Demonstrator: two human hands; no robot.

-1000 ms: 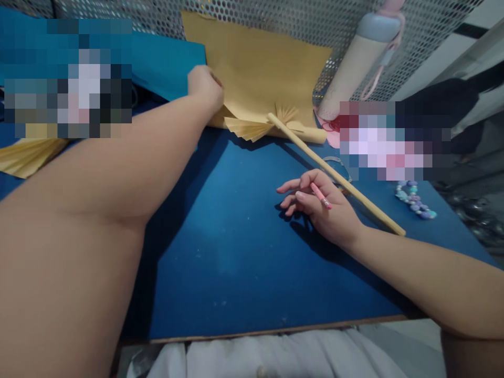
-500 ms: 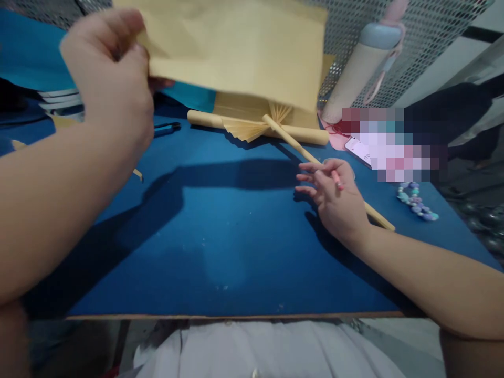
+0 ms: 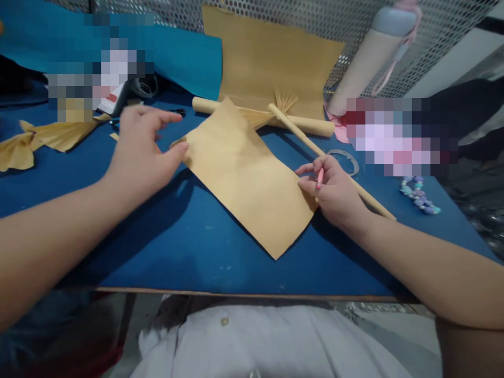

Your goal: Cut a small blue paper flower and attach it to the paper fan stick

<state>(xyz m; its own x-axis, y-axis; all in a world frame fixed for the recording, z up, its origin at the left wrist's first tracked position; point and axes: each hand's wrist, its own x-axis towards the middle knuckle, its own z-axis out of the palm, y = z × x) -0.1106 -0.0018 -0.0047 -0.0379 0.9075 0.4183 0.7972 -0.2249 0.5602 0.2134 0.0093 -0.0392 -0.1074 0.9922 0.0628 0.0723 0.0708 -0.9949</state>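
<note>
A tan paper sheet [image 3: 248,176] lies slanted on the blue table [image 3: 189,247]. My left hand [image 3: 139,149] rests at the sheet's upper left corner, thumb touching the edge, fingers spread and lifted. My right hand [image 3: 334,191] sits at the sheet's right edge, fingers curled round a pink pencil [image 3: 319,178], fingertips touching the paper. Behind them a pleated paper fan on a long wooden stick [image 3: 315,149] lies across the table.
More tan paper [image 3: 271,63] leans against a perforated metal screen at the back, over a rolled paper tube [image 3: 311,126]. A metal ring [image 3: 346,157], a bead bracelet [image 3: 419,194], a pale bottle [image 3: 370,58], folded paper fans [image 3: 39,139] at left, teal cloth [image 3: 185,58].
My left hand brought the sheet down from the air and laid it flat on the table. My right hand shifted slightly onto its right edge, still holding the pencil.
</note>
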